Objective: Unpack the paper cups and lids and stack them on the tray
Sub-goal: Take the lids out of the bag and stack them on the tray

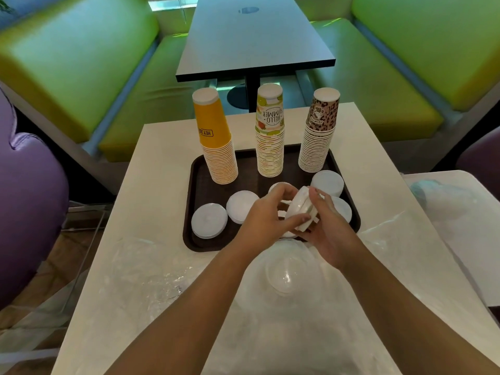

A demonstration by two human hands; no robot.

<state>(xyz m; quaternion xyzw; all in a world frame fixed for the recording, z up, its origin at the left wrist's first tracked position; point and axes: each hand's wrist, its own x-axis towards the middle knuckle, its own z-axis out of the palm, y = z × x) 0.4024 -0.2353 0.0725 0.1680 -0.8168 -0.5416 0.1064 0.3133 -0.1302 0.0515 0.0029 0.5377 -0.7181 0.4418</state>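
Plastic wrap (pixel 167 280) lies loose on the worktop (pixel 162 163) nearest the person. Above the tray (pixel 189 239) front edge, the left hand (pixel 266 212) and right hand (pixel 328 231) both curl around a short bundle of white lids (pixel 300 208), tilted on its edge. Lids are probably light, thin and slippery, so holding the bundle by its rims seems safest. Further back stand three cup stacks (pixel 270 147).
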